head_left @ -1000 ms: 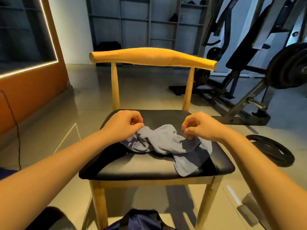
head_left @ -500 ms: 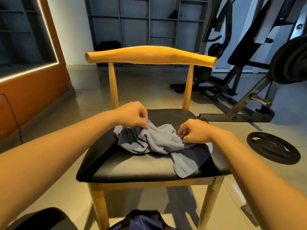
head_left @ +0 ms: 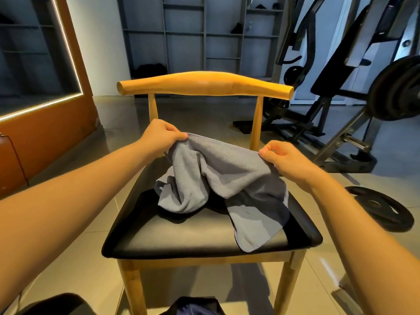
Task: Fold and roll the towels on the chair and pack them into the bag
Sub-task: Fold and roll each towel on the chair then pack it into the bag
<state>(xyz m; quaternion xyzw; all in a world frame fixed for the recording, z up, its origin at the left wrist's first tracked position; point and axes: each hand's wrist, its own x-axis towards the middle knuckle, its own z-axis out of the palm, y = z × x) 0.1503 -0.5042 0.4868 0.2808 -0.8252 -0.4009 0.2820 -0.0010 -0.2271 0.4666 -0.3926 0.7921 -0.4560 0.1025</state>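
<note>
A grey towel (head_left: pixel 218 176) hangs between my hands above the black seat of a wooden chair (head_left: pixel 181 237). My left hand (head_left: pixel 162 135) pinches its upper left corner. My right hand (head_left: pixel 284 158) pinches the upper right corner, slightly lower. The top edge is stretched between them, and the rest droops crumpled onto the seat, one flap reaching the seat's front right. A dark blue bag (head_left: pixel 193 308) shows partly at the bottom edge, in front of the chair.
A weight plate (head_left: pixel 381 208) lies on the tiled floor right of the chair. A weight bench and loaded barbell (head_left: pixel 395 92) stand behind on the right. An orange wall unit (head_left: pixel 45 123) is at left, grey shelving (head_left: pixel 204 35) at the back.
Both hands have taken hold of the towel's corners, risen and moved apart. The towel went from a crumpled heap on the seat to hanging with its top edge stretched.
</note>
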